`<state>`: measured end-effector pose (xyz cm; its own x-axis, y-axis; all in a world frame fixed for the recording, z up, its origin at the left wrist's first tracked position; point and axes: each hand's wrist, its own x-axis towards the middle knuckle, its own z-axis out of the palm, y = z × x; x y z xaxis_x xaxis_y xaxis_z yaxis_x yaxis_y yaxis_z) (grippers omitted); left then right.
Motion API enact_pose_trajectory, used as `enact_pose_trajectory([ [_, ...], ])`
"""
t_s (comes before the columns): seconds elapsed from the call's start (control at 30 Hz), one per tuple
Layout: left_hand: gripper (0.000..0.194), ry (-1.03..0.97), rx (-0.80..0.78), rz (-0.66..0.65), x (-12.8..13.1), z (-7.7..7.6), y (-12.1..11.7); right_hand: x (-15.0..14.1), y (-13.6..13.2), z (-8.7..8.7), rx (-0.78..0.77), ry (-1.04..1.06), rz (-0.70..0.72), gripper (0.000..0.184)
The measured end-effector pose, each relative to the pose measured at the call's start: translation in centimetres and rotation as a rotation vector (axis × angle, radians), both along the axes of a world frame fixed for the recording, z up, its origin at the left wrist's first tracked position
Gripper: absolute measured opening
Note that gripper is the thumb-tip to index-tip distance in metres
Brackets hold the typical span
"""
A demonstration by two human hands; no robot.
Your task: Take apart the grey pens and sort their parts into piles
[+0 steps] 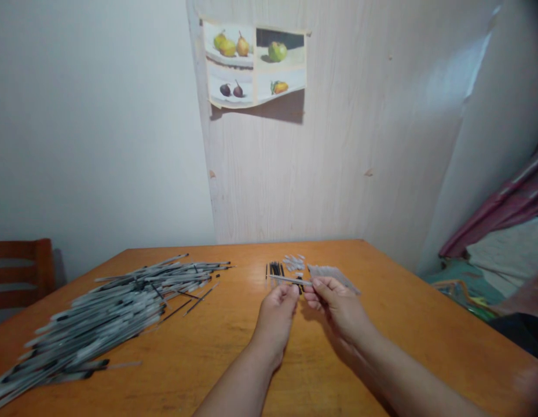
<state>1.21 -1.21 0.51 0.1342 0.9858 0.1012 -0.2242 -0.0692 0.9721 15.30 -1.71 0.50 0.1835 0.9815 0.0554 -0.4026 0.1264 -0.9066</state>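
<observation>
My right hand [333, 298] pinches a slim, pale pen barrel [290, 280], which points left above the table. My left hand [278, 313] is closed, thumb against fingers, just below the barrel. What it holds, if anything, I cannot make out. Small black pieces [300, 286] show between the two hands, partly covered by the fingers. Just beyond the hands lies a row of short black sticks [276, 268]. Small clear caps [293, 262] are scattered behind them. Past my right hand, pale tubes [333, 275] lie side by side, partly hidden by it.
A large heap of pens [116, 307] with black ends covers the left of the wooden table [199, 353]. Thin dark refills [200, 299] lie loose at its right edge. A chair [21, 260] stands at the left, and fruit pictures [255, 63] hang on the wall.
</observation>
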Motion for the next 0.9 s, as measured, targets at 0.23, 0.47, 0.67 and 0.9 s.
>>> enact_pose_trajectory([
  [0.23, 0.041, -0.384, -0.172, -0.045, -0.7, 0.4, 0.5, -1.5, -1.0, -0.4, -0.073, 0.106, 0.252, 0.029],
  [0.47, 0.032, -0.427, -0.203, -0.020, -1.3, 0.2, 0.9, -1.1, -0.9, -1.4, -0.237, -0.008, 0.286, 0.046],
  [0.67, 0.032, -0.397, -0.236, -0.010, -1.3, -0.2, 1.2, -1.3, -0.6, -2.5, -0.125, -0.078, 0.301, 0.042],
  [0.9, 0.028, -0.376, -0.249, 0.053, -1.3, 0.5, 0.7, -1.6, -1.2, -2.0, -0.050, -0.157, 0.274, 0.037],
])
